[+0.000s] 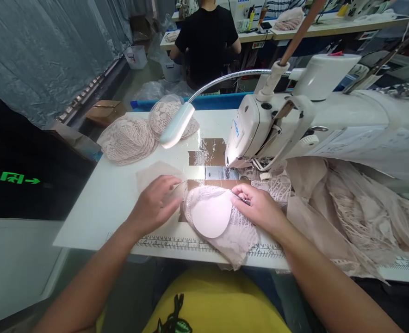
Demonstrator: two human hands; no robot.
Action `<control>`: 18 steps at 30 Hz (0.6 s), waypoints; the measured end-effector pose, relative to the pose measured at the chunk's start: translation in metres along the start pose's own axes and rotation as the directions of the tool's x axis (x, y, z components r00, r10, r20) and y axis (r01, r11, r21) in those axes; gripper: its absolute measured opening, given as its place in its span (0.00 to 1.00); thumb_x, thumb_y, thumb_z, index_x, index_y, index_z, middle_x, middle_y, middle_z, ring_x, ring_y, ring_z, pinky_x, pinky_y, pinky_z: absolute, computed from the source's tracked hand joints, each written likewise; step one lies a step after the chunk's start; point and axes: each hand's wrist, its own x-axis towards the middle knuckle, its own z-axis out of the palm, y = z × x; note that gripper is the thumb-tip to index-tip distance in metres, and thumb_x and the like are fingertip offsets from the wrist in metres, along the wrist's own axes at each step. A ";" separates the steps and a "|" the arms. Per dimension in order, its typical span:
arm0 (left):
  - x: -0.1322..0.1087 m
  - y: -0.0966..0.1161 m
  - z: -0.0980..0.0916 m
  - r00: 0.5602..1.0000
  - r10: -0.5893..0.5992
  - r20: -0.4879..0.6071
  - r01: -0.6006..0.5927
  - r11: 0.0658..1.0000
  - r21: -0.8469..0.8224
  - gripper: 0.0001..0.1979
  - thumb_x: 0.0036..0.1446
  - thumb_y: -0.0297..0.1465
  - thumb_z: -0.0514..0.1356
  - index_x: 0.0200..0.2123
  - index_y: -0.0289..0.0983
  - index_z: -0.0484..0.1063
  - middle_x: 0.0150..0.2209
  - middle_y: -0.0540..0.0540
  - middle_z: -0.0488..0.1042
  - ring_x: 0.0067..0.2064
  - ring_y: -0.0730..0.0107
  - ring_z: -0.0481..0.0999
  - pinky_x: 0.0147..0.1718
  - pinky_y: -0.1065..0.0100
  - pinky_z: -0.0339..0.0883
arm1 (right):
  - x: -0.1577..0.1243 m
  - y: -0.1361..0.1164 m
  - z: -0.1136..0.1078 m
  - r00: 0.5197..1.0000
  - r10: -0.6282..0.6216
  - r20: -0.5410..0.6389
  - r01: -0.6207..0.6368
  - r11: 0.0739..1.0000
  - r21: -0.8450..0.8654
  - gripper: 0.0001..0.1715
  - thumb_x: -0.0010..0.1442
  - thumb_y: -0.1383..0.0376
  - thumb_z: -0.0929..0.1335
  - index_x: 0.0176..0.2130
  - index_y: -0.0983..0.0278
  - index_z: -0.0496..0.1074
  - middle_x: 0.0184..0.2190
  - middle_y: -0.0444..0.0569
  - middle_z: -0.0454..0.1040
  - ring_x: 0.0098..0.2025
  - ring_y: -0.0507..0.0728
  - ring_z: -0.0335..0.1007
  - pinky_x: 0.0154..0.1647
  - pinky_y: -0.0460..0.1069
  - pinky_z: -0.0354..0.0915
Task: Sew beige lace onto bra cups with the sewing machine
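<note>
A pale pink lace piece point(244, 226) with a smooth white bra cup point(211, 215) on it lies at the table's front edge, before the sewing machine needle. My right hand point(256, 206) pinches near the cup's upper right edge, with a thin dark metal tool point(242, 199) in its fingers; whether it is tweezers or snips is unclear. To the left of the cup, my left hand point(158, 203) is curled over sheer mesh fabric point(152, 172), its thumb and index fingertips apart and the mesh edge between them. Its other fingers are partly hidden.
The white sewing machine point(251, 125) stands behind the lace, its lamp point(177, 125) reaching left. Stacked lace cups point(128, 138) sit at the back left. More lace fabric point(350, 208) is heaped right. A printed ruler point(156, 241) edges the table. A person point(209, 41) sits ahead.
</note>
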 end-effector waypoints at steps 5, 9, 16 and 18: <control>-0.017 0.000 -0.015 0.968 -0.208 0.141 0.204 0.978 0.046 0.12 0.62 0.38 0.54 0.34 0.37 0.73 0.30 0.48 0.72 0.31 0.71 0.69 0.28 0.72 0.60 | 0.002 0.005 -0.004 0.999 0.011 -0.049 -0.016 0.995 -0.095 0.14 0.59 0.56 0.63 0.40 0.59 0.72 0.33 0.46 0.75 0.32 0.57 0.70 0.29 0.49 0.60; -0.020 0.003 0.001 0.862 -0.323 0.392 0.385 0.918 -0.091 0.17 0.62 0.43 0.53 0.39 0.38 0.74 0.27 0.50 0.71 0.27 0.72 0.67 0.27 0.72 0.59 | 0.004 0.007 -0.001 0.999 -0.032 -0.033 0.029 0.995 -0.092 0.12 0.58 0.58 0.63 0.39 0.59 0.73 0.31 0.46 0.76 0.31 0.56 0.69 0.28 0.48 0.59; 0.010 0.001 0.030 0.774 -0.280 0.568 0.555 0.731 -0.397 0.22 0.57 0.49 0.55 0.36 0.35 0.74 0.27 0.49 0.71 0.27 0.71 0.67 0.24 0.73 0.61 | -0.007 -0.006 -0.003 0.957 -0.259 0.133 0.259 0.966 0.017 0.09 0.54 0.70 0.64 0.35 0.61 0.72 0.33 0.45 0.75 0.36 0.55 0.69 0.34 0.47 0.59; 0.016 -0.012 0.033 0.800 -0.286 0.528 0.501 0.803 -0.324 0.21 0.56 0.49 0.57 0.34 0.37 0.75 0.31 0.48 0.75 0.33 0.64 0.71 0.30 0.69 0.67 | -0.011 -0.009 -0.008 0.925 -0.326 0.195 0.339 0.940 -0.035 0.05 0.53 0.70 0.65 0.32 0.63 0.70 0.30 0.45 0.74 0.33 0.54 0.67 0.31 0.46 0.57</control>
